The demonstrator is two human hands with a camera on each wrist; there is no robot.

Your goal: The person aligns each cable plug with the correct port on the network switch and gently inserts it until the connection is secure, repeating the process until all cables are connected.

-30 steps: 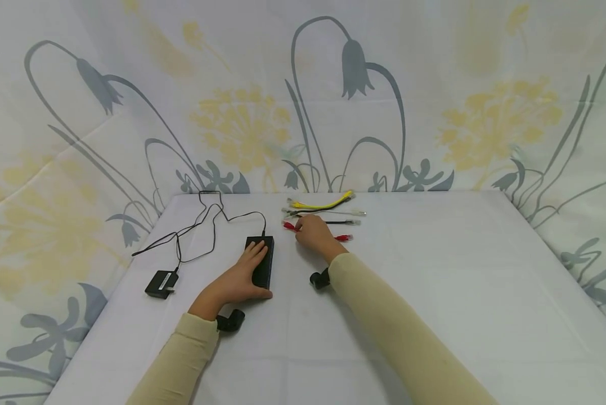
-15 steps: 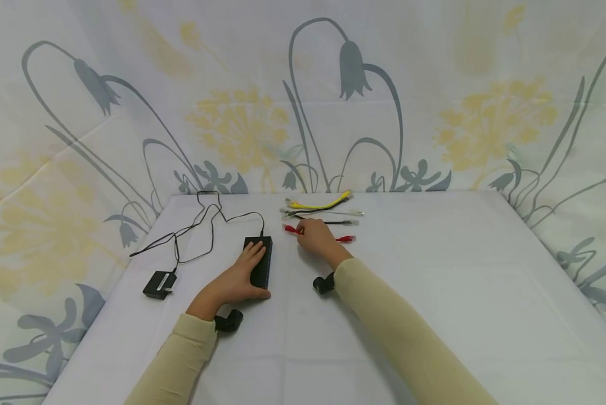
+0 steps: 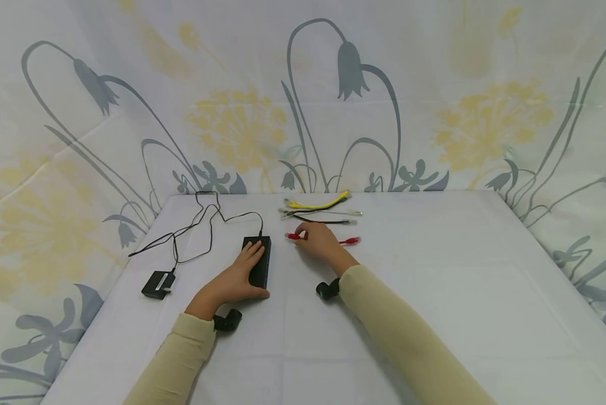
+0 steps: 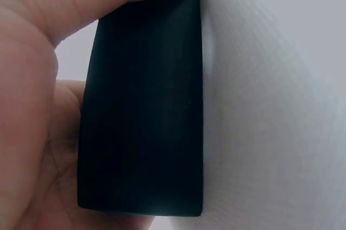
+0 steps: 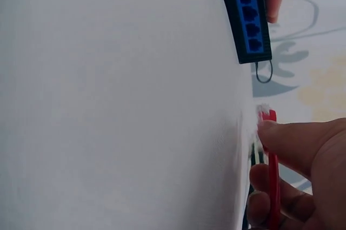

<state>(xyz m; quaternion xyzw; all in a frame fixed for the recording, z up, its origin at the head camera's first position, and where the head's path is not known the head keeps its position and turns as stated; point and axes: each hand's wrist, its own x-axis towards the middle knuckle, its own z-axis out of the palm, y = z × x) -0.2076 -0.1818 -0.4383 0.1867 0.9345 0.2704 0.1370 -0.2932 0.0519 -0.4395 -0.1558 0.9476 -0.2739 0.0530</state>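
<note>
My left hand (image 3: 236, 279) holds a black network switch (image 3: 260, 274) on the table, its fingers over the top and its thumb at the near end. In the left wrist view the thumb lies along one edge of the switch's plain black face (image 4: 143, 116). A row of blue ports (image 5: 248, 12) shows on the switch's side in the right wrist view. Right of the switch, my right hand (image 3: 322, 242) pinches a short red network cable (image 3: 350, 241) near its left plug. The cable's middle is hidden behind the hand.
Behind the right hand lie several short network cables: a yellow cable (image 3: 308, 206), black ones and a pale one. A thin black cord (image 3: 211, 236) runs from the switch's far end to a power adapter (image 3: 158, 284) at the left. A patterned cloth (image 3: 242, 112) hangs behind the table.
My right hand has drawn the red cable slightly nearer and to the right, away from the other cables. The left hand stays on the network switch.
</note>
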